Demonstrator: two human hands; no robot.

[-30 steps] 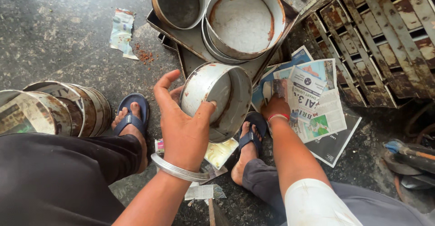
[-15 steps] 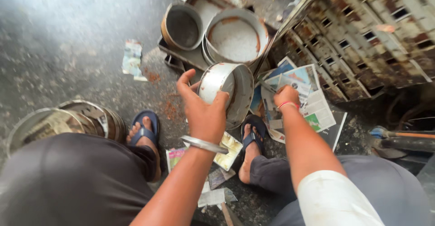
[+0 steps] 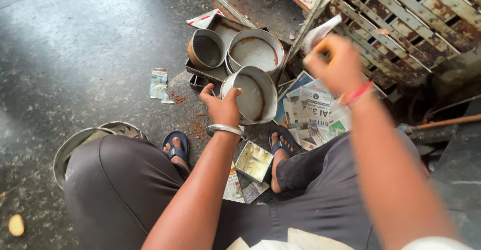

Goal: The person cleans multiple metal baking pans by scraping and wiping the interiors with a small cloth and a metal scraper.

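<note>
While I squat on the dark floor, my left hand grips the rim of a round metal baking tin, fingers curled over its near edge, the tin tilted so its open, stained inside faces me. My right hand is raised and blurred to the right of that tin; its fingers look pinched on a scrap of paper, though the blur keeps me from being sure.

Beyond the held tin, two more round tins sit in a rectangular tray. Right of it lie spread newspaper sheets, and below it, between my sandalled feet, stands a small square tin of pale grease. Left of it, by my knee, more tins are stacked.

I judge this tin not yet lined, and several wait.
</note>
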